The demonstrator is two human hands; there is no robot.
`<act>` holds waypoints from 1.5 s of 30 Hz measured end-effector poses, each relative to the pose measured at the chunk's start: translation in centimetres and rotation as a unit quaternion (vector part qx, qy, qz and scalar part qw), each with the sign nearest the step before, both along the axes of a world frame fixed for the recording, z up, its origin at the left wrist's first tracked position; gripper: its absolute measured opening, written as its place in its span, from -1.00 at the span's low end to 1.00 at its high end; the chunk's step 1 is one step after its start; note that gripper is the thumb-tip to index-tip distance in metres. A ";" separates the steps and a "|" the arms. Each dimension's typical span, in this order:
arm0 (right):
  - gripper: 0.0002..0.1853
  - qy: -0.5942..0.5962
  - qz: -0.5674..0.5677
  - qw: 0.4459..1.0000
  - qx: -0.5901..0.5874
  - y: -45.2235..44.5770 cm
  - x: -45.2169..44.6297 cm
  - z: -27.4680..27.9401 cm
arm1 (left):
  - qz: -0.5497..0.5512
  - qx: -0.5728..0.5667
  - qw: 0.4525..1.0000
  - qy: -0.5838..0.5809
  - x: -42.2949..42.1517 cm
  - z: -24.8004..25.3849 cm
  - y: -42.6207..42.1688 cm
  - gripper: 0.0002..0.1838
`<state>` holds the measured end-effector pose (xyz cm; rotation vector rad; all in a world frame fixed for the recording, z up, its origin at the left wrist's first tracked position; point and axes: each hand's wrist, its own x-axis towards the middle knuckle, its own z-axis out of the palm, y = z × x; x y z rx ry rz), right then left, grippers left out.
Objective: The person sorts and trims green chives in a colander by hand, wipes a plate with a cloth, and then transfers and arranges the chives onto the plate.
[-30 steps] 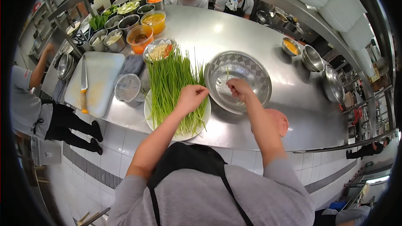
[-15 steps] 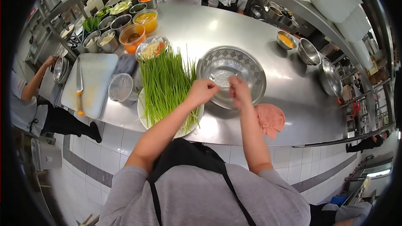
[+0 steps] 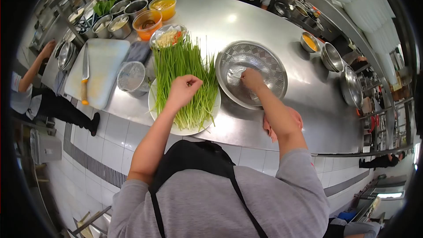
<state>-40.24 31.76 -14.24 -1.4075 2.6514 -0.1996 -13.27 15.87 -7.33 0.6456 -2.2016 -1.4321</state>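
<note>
A thick pile of long green chives [image 3: 176, 66] lies on a white plate [image 3: 153, 105] in front of me. My left hand [image 3: 186, 89] is over the chives, thumb and fingers pinched together; whatever may be between them is too small to make out. A perforated metal colander [image 3: 273, 68] stands to the right of the plate. Inside its rim, low over the bottom, is my right hand [image 3: 253, 79], its fingers closed and pointing down. Their tips are partly hidden, so any held piece cannot be seen.
A pink cloth [image 3: 294, 117] lies partly under my right forearm. On the left are a cutting board [image 3: 99, 70] with a knife [image 3: 85, 72] and a clear tub [image 3: 131, 77]. Bowls of ingredients, among them an orange tub [image 3: 147, 23], stand behind. Metal bowls [image 3: 331, 56] sit at right.
My hands have moved apart: the left from the colander's edge leftward over the chives, the right lower into the colander. The whole view has shifted slightly.
</note>
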 end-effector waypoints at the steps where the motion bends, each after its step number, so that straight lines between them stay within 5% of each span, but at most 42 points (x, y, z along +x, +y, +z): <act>1: -0.85 0.014 -0.001 1.000 0.012 -0.2 -0.2 -0.4 | 0.020 0.001 1.000 0.009 0.9 -0.3 -0.7 -0.80; 5: -0.87 0.041 0.031 0.997 0.053 0.3 -0.6 -0.2 | 0.089 0.008 0.996 0.001 4.7 -0.8 -3.7 -0.80; 7: -0.86 0.099 0.042 0.994 -0.009 -0.2 0.3 2.7 | 0.115 0.024 0.993 -0.009 6.6 -0.7 -4.7 -0.80; 9: -0.84 0.038 0.011 0.976 -0.213 -1.5 4.1 8.6 | 0.141 0.043 0.989 -0.022 7.4 -1.0 -5.1 -0.80; 11: -0.85 0.064 0.174 0.947 -0.263 -3.2 8.1 11.3 | 0.161 0.063 0.984 0.035 7.5 -1.2 -5.8 -0.80; 13: -0.91 0.134 0.326 0.917 -0.189 -4.8 11.8 11.7 | 0.164 0.053 0.983 0.057 6.9 -0.9 -5.8 -0.79; 17: -0.87 0.144 0.392 0.884 -0.212 -6.2 14.5 7.4 | 0.118 0.061 0.990 0.041 6.6 -2.1 -6.0 -0.80; 20: -0.89 -0.076 0.052 0.927 -0.364 -4.2 16.2 7.7 | 0.114 -0.014 0.993 -0.012 7.4 -2.3 -5.5 -0.84; 23: -0.86 -0.069 -0.028 0.939 -0.336 -1.4 17.4 5.8 | 0.094 -0.126 0.988 0.007 6.0 -2.9 -4.3 -0.82; 28: -0.52 0.003 -0.154 0.985 -0.073 -1.5 19.9 4.2 | -0.039 -0.291 0.956 0.003 1.9 -3.5 0.0 -0.73; 30: -0.49 -0.014 -0.179 0.982 -0.051 -2.7 20.1 4.3 | -0.063 -0.473 0.878 -0.017 0.8 -4.8 0.0 -0.71; 33: -0.43 -0.058 -0.222 0.973 -0.028 -4.0 19.6 3.3 | -0.075 -0.442 0.888 -0.100 1.4 -5.3 -0.9 -0.71; 36: -0.59 -0.192 -0.123 0.957 -0.178 -4.4 19.8 1.4 | -0.058 -0.444 0.891 -0.073 3.0 -5.7 -1.4 -0.72; 39: -0.59 -0.128 -0.039 0.956 -0.263 -4.8 20.0 -0.2 | -0.064 -0.423 0.899 -0.099 3.8 -4.8 -1.8 -0.68; 45: -0.37 -0.127 -0.083 0.963 -0.225 -4.9 21.2 0.6 | -0.068 -0.429 0.897 -0.075 5.4 -5.8 -2.6 -0.67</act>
